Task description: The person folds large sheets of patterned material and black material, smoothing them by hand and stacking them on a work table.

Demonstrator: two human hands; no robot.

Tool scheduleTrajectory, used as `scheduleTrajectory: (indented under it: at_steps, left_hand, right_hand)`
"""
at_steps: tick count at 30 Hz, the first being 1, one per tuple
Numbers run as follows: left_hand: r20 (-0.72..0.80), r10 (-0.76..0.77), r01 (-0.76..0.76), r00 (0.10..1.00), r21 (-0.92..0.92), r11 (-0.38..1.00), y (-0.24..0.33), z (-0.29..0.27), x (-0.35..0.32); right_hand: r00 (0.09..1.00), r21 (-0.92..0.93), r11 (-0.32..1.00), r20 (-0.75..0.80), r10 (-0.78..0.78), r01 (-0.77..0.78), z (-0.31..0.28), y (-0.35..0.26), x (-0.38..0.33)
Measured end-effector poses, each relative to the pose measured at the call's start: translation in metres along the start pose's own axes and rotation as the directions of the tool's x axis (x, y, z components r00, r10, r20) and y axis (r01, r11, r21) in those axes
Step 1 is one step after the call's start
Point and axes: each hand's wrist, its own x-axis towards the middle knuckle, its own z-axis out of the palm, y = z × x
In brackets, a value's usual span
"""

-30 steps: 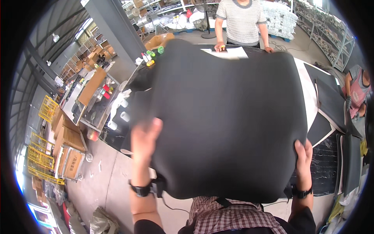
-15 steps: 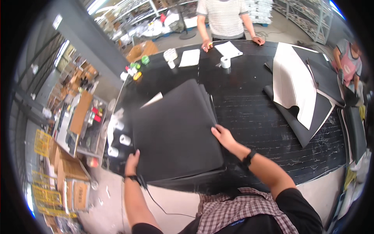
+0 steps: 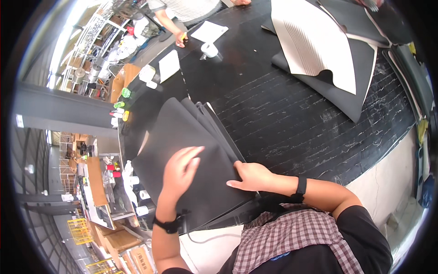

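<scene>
At near-left table (image 3: 292, 132) corner: stack of black sheets (image 3: 182, 137), long axis running away; left hand (image 3: 180, 171) flat atop, fingers spread; right hand (image 3: 251, 177) pressing its right edge, fingers together

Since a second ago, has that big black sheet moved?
Yes. The black sheet came down from being held up and lies flat on the black table.

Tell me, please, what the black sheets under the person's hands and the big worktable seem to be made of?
The black sheets look like matte foam or rubber: thick edges fanned in a stack, no shine, though the material is not certain. The worktable has a dark hard top, perhaps painted board, with pale scuffs and scratches.
</scene>
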Motion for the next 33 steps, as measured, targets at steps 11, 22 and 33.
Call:
scheduleTrajectory:
  at_steps: [11, 22, 33]
  left_hand:
    - [0.562, -0.091, -0.145, 0.822, 0.362, 0.921, 0.012, 0.037, 0.05]
    - [0.708, -0.37, -0.188, 0.602, 0.575, 0.796, 0.039, 0.037, 0.066]
    - [0.803, -0.316, -0.219, 0.506, 0.474, 0.853, 0.011, 0.023, 0.073]
  right_hand:
    - [0.899, 0.664, 0.692, 0.068, -0.434, 0.284, -0.014, 0.011, -0.028]
    - [0.95, 0.4, 0.871, 0.004, -0.311, 0.284, 0.028, -0.01, -0.015]
    - [0.837, 0.701, 0.599, 0.006, -0.547, 0.387, 0.034, -0.032, 0.001]
